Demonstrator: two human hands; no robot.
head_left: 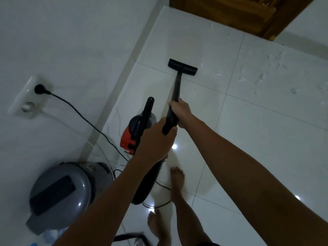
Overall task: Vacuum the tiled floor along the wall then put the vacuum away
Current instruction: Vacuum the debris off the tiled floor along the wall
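Note:
A black vacuum wand point(177, 87) runs from my hands down to a flat black floor head point(182, 66) resting on the white tiled floor point(257, 130), a little out from the wall's skirting. My right hand point(181, 111) grips the wand higher up the tube. My left hand point(156, 139) holds its lower handle end, where the ribbed black hose point(150, 181) leaves. The red and black vacuum body point(135, 132) sits on the floor just left of my hands, partly hidden by my left hand.
The white wall point(71, 41) is on the left, with a socket plate point(28, 96) and the black plug and cord point(79, 114) trailing to the floor. A grey lidded bin point(65, 190) stands by the wall. White scraps point(259, 77) litter tiles at right. A wooden door point(230, 13) is ahead. My bare feet point(177, 180) stand on the cord's loops.

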